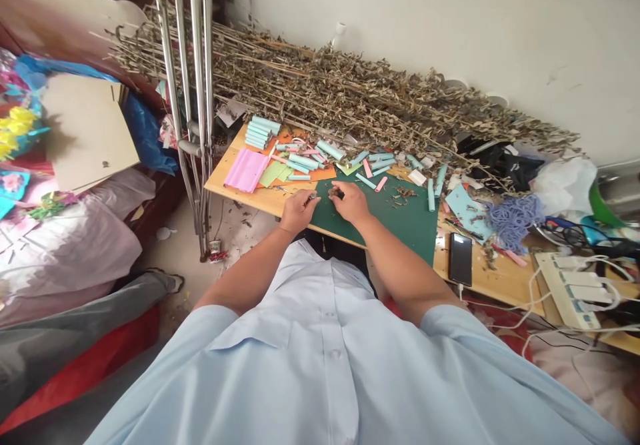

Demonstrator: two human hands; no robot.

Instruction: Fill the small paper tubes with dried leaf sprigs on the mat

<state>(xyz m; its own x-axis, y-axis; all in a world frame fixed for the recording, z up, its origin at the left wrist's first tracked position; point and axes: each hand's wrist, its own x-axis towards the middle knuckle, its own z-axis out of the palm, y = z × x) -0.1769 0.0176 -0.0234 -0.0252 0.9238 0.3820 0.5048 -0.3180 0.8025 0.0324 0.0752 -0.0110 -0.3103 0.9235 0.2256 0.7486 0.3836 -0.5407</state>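
Over the left edge of a dark green cutting mat (pixel 400 221), my two hands face each other a short way apart. My left hand (pixel 298 210) has its fingers closed in a pinch, with a small greyish bit at the fingertips, too small to name. My right hand (pixel 351 202) pinches a small brown clump of dried leaves (pixel 333 193). Beyond them lie pale blue paper rolls (pixel 303 161) and thinner pink ones (pixel 381 184). Crumbled dried leaves (pixel 404 195) are scattered on the mat.
A large heap of dried stalks (pixel 320 88) lies along the wall. Metal crutches (pixel 193 98) stand at the left. On the table (pixel 225 178) are pink paper (pixel 246 169), a phone (pixel 460 258) and purple yarn (pixel 516 221). A power strip (pixel 565 291) with trailing cables sits at right.
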